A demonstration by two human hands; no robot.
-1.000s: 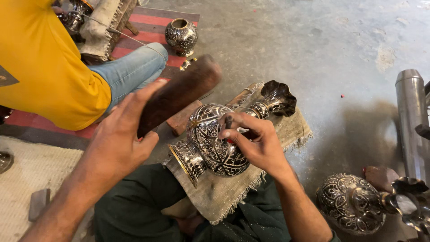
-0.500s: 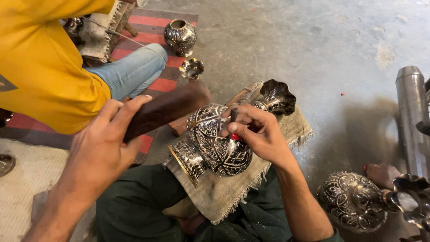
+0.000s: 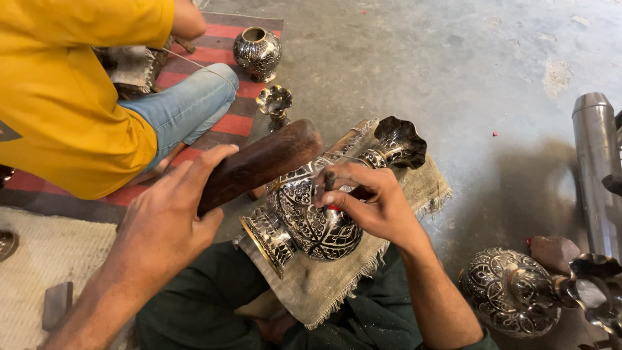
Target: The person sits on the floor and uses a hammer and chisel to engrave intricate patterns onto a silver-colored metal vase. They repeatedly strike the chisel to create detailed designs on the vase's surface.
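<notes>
An engraved metal vase (image 3: 317, 214) lies on its side on a burlap cloth (image 3: 337, 285) over my lap, its fluted mouth (image 3: 398, 142) pointing away. My left hand (image 3: 168, 220) grips a brown wooden mallet (image 3: 259, 162), whose head hangs just above the vase's body. My right hand (image 3: 369, 204) pinches a thin dark chisel (image 3: 328, 183) upright against the vase's engraved belly.
A person in a yellow shirt (image 3: 71, 91) and jeans sits at the left on a red striped mat (image 3: 214, 84). A round metal pot (image 3: 258, 53) and a small fluted piece (image 3: 275, 104) stand there. Another engraved vase (image 3: 518, 291) and a steel cylinder (image 3: 599, 162) lie at the right.
The mallet swung down from its raised position a second ago, and now hovers close over the chisel again. My right hand has stayed on the chisel against the vase.
</notes>
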